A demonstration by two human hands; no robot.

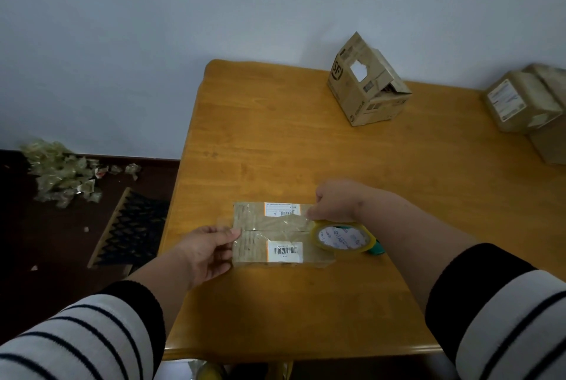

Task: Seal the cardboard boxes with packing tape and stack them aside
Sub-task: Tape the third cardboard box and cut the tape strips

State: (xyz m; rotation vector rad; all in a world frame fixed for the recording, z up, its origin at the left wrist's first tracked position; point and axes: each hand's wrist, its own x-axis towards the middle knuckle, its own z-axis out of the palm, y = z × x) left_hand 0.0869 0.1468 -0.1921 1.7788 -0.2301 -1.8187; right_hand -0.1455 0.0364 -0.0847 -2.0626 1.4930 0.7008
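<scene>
Over flat box (pixel 269 234), left hand (pixel 203 252) pinching tape end (pixel 228 223), right hand (pixel 335 202) gripping tape roll (pixel 341 235)

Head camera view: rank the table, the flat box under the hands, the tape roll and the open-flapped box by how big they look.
1. table
2. flat box, nearer the camera, so unsure
3. open-flapped box
4. tape roll

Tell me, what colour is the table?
Honey-yellow wood, with visible grain: the table shows best in the head view.

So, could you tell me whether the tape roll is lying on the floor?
No, the tape roll is at the right hand, over the table.
</scene>
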